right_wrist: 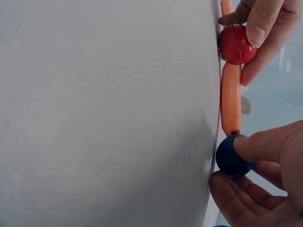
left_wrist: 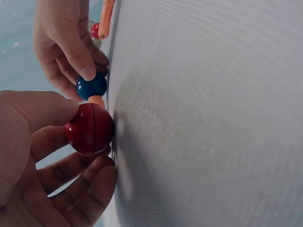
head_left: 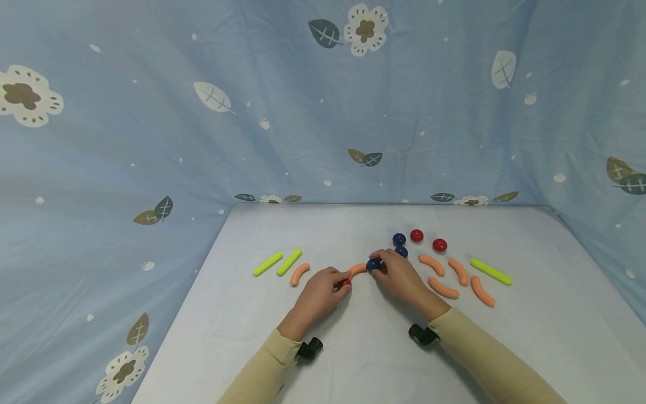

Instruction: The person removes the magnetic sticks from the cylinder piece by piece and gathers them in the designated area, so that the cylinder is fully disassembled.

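My left hand (head_left: 321, 290) pinches a glossy red ball (left_wrist: 91, 128) with a seam round its middle, low against the white table. To its right, my right hand (head_left: 401, 278) pinches a dark blue ball (right_wrist: 233, 157) between thumb and fingers. Between the two balls lies a curved orange stick (right_wrist: 231, 99). One end meets the red ball; the other, with a small hole in it, is at the blue ball. Whether these ends are joined or only touching, I cannot tell.
Two yellow-green sticks (head_left: 289, 262) and a curved orange stick (head_left: 300, 274) lie left. Beyond my right hand sit blue balls (head_left: 399, 239) and red balls (head_left: 439, 245). Several orange sticks (head_left: 443, 288) and a yellow-green stick (head_left: 491, 271) lie right. Patterned blue cloth (head_left: 282, 112) surrounds the table.
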